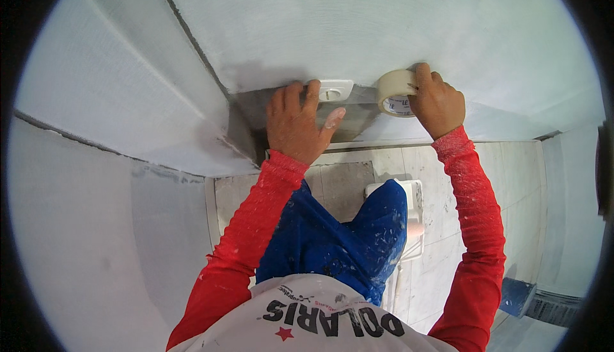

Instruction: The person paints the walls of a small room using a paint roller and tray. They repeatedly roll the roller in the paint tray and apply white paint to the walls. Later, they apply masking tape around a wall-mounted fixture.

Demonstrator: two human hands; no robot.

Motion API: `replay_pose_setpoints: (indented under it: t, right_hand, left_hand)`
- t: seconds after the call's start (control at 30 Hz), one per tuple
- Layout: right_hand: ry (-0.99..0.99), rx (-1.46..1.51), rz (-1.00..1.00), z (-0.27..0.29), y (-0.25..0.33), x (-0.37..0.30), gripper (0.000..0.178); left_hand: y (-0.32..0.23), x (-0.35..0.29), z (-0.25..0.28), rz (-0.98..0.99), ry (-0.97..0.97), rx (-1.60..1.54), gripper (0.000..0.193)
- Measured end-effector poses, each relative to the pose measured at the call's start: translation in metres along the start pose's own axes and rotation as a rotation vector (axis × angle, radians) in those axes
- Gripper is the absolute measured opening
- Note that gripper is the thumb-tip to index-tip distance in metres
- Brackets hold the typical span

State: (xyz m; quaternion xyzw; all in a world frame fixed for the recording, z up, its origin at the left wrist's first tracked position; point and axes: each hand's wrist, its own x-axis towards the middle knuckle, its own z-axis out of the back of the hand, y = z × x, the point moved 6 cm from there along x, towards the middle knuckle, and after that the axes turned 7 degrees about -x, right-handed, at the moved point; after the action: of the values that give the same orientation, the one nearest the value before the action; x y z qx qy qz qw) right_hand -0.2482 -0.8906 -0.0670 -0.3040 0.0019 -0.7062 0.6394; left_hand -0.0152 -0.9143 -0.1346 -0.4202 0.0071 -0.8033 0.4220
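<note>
My right hand (439, 101) grips a roll of pale masking tape (395, 84) and holds it close to the wall, right of a white wall socket (336, 90). At the socket's left edge, my left hand (296, 119) rests against the wall with its fingers extended and its thumb apart, nothing held in it. The fingertips touch or nearly touch the socket's frame. Around and below the socket runs a darker grey band (358, 113) on the wall. Whether a strip of tape stretches between the two hands, I cannot tell.
The pale wall (384, 19) meets another wall on the left at a dark, rough seam. A white paint tray (417, 193) stands on the light tiled floor (441, 262) beside my knee. A blue object (515, 296) lies at the lower right.
</note>
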Motion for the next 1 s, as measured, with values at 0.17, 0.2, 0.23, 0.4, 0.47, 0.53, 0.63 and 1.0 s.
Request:
replay_pose_setpoints:
  t: [0.17, 0.2, 0.23, 0.4, 0.47, 0.53, 0.63, 1.0]
  right_hand:
    - [-0.031, 0.005, -0.006, -0.005, -0.001, -0.003, 0.035]
    - [-0.034, 0.007, -0.009, -0.007, -0.001, -0.004, 0.035]
    - [-0.037, 0.009, -0.012, -0.007, -0.001, -0.004, 0.035]
    - [-0.031, 0.043, -0.009, -0.009, 0.0, -0.005, 0.035]
    - [-0.038, 0.062, -0.009, -0.009, 0.0, -0.007, 0.034]
    - [-0.047, 0.075, -0.011, -0.008, 0.0, -0.008, 0.034]
    - [-0.012, 0.082, -0.021, -0.013, -0.001, -0.007, 0.025]
    - [-0.034, 0.096, -0.063, -0.021, -0.001, -0.012, 0.032]
  left_hand:
    - [0.001, 0.0, 0.0, -0.009, 0.016, 0.018, 0.058]
    - [0.002, -0.001, 0.0, -0.016, 0.006, 0.015, 0.058]
    - [0.002, -0.001, 0.0, -0.024, -0.005, 0.012, 0.057]
    - [-0.002, 0.003, 0.002, -0.018, 0.01, 0.039, 0.058]
    - [-0.006, 0.006, 0.003, -0.021, 0.019, 0.046, 0.056]
    - [-0.01, 0.009, 0.002, -0.023, 0.027, 0.033, 0.054]
    - [-0.014, 0.015, 0.0, -0.053, -0.001, 0.047, 0.053]
    - [-0.036, 0.023, -0.01, -0.133, -0.007, 0.034, 0.056]
